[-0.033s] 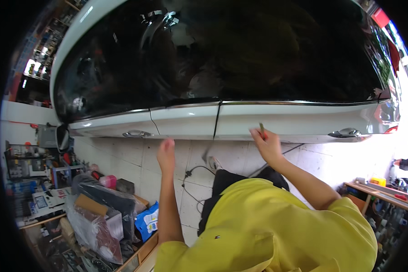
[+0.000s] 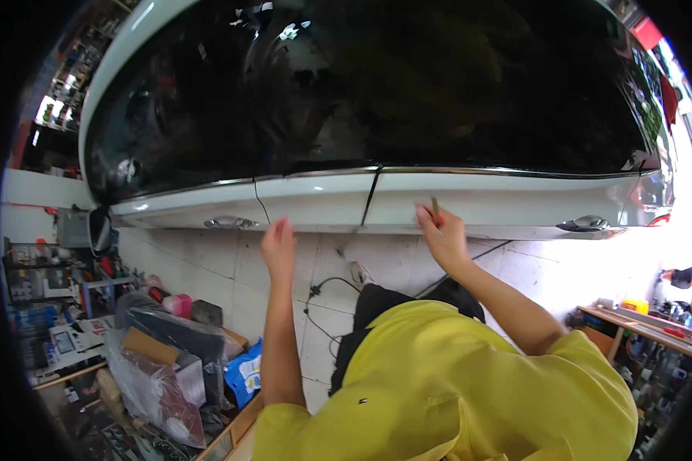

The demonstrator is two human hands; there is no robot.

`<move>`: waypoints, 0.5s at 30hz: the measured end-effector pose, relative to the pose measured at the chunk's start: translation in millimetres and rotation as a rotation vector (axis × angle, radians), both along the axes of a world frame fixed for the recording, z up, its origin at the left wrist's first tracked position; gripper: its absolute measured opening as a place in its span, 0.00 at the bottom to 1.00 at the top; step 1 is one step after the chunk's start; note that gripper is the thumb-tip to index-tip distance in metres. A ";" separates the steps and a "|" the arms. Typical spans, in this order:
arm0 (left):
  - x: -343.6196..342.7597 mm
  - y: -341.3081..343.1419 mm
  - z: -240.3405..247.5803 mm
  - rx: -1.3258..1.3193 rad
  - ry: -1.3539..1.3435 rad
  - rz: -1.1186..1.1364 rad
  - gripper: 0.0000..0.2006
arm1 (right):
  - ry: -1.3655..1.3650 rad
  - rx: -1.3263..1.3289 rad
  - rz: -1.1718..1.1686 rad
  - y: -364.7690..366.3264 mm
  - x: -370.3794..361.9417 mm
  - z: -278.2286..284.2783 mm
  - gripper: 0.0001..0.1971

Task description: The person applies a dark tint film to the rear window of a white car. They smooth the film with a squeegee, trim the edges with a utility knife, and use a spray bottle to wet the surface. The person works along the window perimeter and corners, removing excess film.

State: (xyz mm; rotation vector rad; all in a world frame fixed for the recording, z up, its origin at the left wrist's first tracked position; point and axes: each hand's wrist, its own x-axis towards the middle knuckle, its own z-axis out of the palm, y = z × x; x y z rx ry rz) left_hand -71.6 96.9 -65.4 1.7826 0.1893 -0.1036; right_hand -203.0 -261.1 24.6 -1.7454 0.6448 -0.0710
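A white car (image 2: 507,196) with dark glass (image 2: 438,92) stretches across in front of me. My left hand (image 2: 280,250) is raised at the lower edge of its side, near the left chrome door handle (image 2: 231,223). Its fingers are bunched together and a little blurred; whatever they may hold I cannot make out. Farther right, my right hand (image 2: 446,238) is closed around a small slim tool with a red part and a greenish-tan end (image 2: 435,206) pointing up. That hand is in front of the white door panel, right of the dark door seam (image 2: 370,197).
A black cable (image 2: 309,300) lies on the pale tiled floor (image 2: 207,257) by my shoe (image 2: 360,272). Plastic-wrapped goods (image 2: 161,376) and a blue packet (image 2: 246,373) crowd the lower left. A wood-edged case (image 2: 630,326) stands at right; a side mirror (image 2: 100,229) juts out far left.
Both hands have risen slightly against the car and shifted a little left in the picture. The small tool remains in my right hand. The view has moved slightly too.
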 end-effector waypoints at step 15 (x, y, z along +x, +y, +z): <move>95.8 -75.5 92.9 -0.654 0.329 0.244 0.10 | -0.133 0.124 -0.312 91.1 120.4 -14.5 0.19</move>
